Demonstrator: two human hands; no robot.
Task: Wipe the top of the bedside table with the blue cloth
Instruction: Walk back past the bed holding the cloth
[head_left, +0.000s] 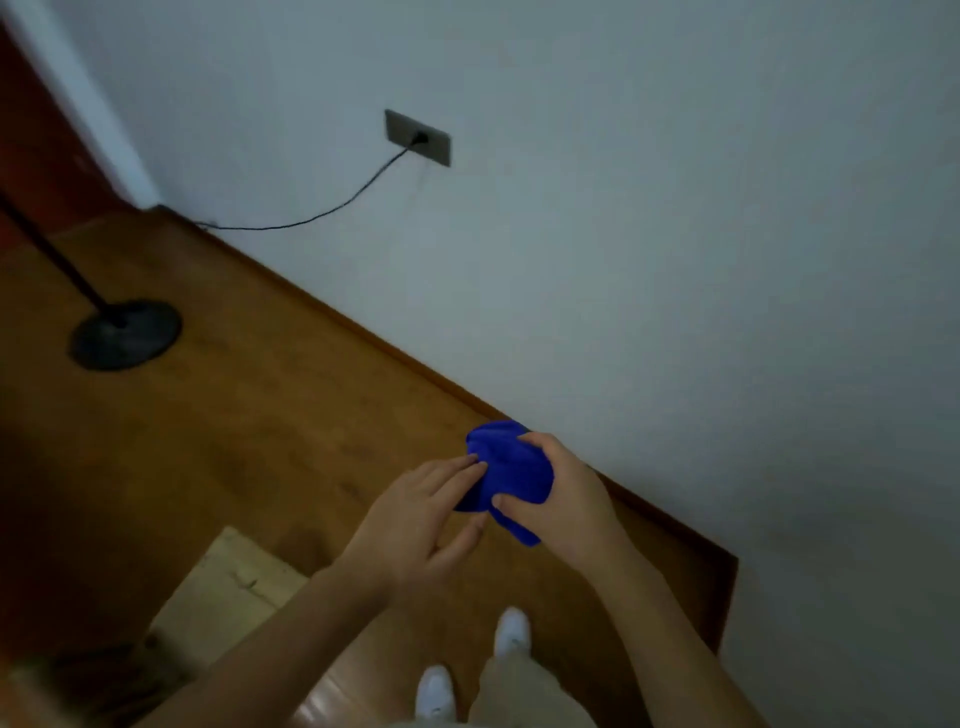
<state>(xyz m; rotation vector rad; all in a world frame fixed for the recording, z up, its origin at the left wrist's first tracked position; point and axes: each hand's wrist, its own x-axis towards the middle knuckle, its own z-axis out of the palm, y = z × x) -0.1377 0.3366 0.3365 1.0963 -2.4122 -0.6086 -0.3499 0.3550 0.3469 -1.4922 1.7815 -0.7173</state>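
The wall (623, 208) fills twelve to three o'clock, with a socket (417, 137) and cord (332, 208). The wood floor (234, 415) runs below, a lamp base (124, 335) at nine o'clock, a pale table corner (228, 587) at seven. Both arms reach to centre. The right hand (563, 499) clasps the bunched cloth (506, 467) in mid-air, thumb over it. The left hand (421, 525) lies mostly open, fingertips (475, 465) touching the cloth, likely folding it into a wiping pad. No wiping has begun.
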